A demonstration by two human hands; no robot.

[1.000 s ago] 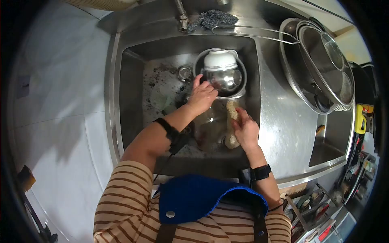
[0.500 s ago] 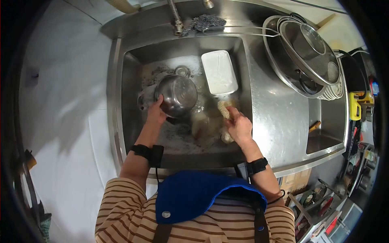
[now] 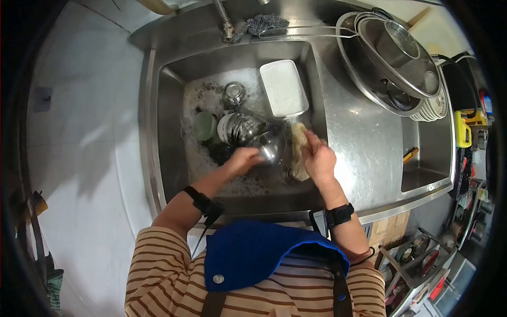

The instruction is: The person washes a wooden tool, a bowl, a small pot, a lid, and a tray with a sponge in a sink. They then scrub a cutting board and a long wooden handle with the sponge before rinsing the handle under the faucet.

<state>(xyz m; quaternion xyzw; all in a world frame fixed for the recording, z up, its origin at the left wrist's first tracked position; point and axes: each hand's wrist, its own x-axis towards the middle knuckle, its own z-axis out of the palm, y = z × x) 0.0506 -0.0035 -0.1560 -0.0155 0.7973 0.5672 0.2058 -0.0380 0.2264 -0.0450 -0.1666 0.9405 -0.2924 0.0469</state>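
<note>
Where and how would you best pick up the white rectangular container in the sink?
Probably from above, with the grip across the middle of its two long sides: the white rectangular container is narrower that way, and no handle shows.

Dressed in a tan top (image 3: 158, 259) with brown horizontal stripes; fitted with a blue bib flap (image 3: 253, 248), bright-blue edged, one round metal snap (image 3: 218, 279), dark straps (image 3: 339, 285); equipped at both wrists with black bands (image 3: 341, 214), boxy modules (image 3: 214, 212) and thin cables (image 3: 199, 242)
</note>
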